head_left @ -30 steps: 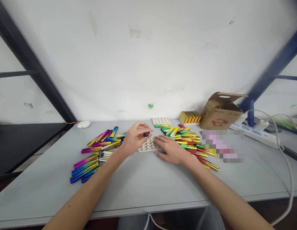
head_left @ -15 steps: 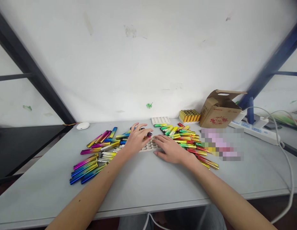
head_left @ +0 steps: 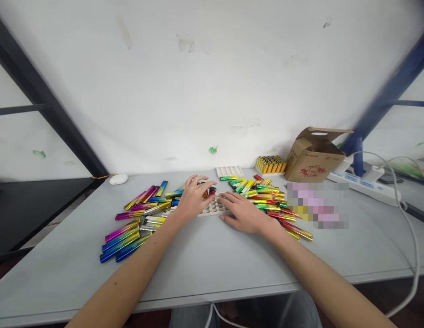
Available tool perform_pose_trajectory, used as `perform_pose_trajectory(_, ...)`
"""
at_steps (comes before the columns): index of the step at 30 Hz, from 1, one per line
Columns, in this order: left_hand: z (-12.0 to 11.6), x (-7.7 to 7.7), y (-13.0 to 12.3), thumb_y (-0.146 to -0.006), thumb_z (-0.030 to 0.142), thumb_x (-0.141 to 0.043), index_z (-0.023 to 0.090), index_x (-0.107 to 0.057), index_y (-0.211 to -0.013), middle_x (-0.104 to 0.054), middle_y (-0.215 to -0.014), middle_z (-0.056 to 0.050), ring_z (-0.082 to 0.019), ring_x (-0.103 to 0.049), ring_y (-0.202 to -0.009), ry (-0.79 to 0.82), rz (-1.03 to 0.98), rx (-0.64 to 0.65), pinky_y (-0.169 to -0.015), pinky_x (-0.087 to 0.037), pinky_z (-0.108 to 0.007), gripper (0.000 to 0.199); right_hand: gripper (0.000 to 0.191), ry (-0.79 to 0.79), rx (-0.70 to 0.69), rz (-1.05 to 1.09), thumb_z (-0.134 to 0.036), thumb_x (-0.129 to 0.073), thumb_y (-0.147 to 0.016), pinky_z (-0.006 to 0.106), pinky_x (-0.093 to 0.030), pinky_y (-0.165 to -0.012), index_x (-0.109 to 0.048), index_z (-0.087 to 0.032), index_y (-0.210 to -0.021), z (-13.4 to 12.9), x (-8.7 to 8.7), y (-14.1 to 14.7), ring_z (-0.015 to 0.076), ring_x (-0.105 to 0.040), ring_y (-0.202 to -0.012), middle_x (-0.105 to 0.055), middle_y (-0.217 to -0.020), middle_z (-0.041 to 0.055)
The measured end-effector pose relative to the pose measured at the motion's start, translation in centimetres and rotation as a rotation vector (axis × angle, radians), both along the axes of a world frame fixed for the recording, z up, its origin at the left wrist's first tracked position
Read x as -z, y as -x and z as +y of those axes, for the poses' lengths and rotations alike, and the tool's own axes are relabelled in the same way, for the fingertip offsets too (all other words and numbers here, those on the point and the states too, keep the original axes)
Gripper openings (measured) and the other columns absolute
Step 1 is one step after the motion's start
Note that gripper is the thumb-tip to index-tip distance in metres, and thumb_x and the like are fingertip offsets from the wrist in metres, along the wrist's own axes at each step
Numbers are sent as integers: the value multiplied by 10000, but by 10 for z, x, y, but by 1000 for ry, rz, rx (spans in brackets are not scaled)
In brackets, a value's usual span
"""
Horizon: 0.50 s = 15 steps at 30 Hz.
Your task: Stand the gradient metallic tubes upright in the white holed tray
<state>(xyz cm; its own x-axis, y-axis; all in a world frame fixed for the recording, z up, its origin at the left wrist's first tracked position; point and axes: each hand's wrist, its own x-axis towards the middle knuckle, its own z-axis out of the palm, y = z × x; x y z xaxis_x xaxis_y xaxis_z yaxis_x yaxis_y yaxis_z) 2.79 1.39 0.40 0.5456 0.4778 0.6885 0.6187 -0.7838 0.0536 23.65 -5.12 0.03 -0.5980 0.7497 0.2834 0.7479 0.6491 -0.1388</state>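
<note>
A white tray with round holes [head_left: 214,207] lies on the table between my hands. My left hand [head_left: 193,199] is over its left part, fingers curved around a lighter [head_left: 212,190] with a dark top that stands at the tray; its lower end is hidden by my fingers. My right hand [head_left: 244,212] rests palm down on the tray's right side, fingers stretched out and holding nothing. Shiny lighters in blue, purple, silver and yellow [head_left: 125,241] lie to the left. Red, green and gold lighters [head_left: 266,197] lie loose to the right.
Against the wall are a second white holed tray [head_left: 229,171] and a tray full of upright yellow lighters [head_left: 271,166]. An open cardboard box [head_left: 312,159] stands beside them, near a white power strip [head_left: 369,189] with cables. A white oval case [head_left: 118,179] sits at the back left.
My left hand has shifted very slightly, and the dark-topped lighter has tilted or moved a little left and up. My right hand stays where it was.
</note>
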Motion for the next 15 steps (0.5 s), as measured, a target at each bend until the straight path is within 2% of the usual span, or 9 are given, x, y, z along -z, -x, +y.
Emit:
perform_pose_trajectory(6, 1, -4, 2, -871, 259, -625, 211, -599, -1128, -591, -1257, -95, -258, -487, -1219, 0, -46, 11, -1028, -384, -423, 263, 496, -3, 5, -12, -370, -494, -922, 465, -354, -1098, -487, -127, -1354, 0, 0, 0, 297, -426, -1310, -502, -1390, 161)
perform_pose_trajectory(10, 4, -4, 4, -858, 272, -645, 228, -595, -1114, -623, -1193, -71, -255, -494, -1208, 69, -74, 1, -1025, -379, -425, 264, 507, 3, 12, -20, -373, -489, -922, 461, -343, -1108, -476, -129, -1367, 0, 0, 0, 300, -422, -1317, -484, -1413, 154)
perform_pose_trajectory(15, 8, -2, 5, -813, 328, -697, 230, -583, -1148, -656, -1120, -57, -252, -553, -1117, 201, -110, -63, -978, -407, -421, 367, 517, 17, 10, -22, -374, -500, -917, 464, -337, -1112, -472, -130, -1372, 0, 0, 0, 306, -417, -1325, -472, -1426, 163)
